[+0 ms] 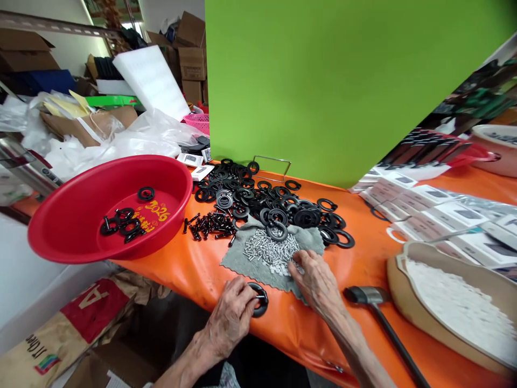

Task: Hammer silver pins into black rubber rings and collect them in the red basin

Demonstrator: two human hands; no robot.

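At the front edge of the orange table, my left hand (232, 310) grips a black ring (262, 308) with a small dark bar across its opening. My right hand (311, 272) reaches onto the grey cloth (238, 253), its thumb and fingertips at the edge of the small silver pins (269, 250); whether it pinches one is too small to tell. Behind the cloth lies a heap of black rings (278, 202), with one ring (277, 231) resting over the pins. Short black parts (210, 225) are piled left of the cloth.
A red basin (109, 178) holding a few black assemblies stands at the left. A hammer (374, 296) lies right of my right hand, beside a beige basin (398, 269) of white pieces. White boxes (456, 213) and a green panel (307, 91) stand behind.
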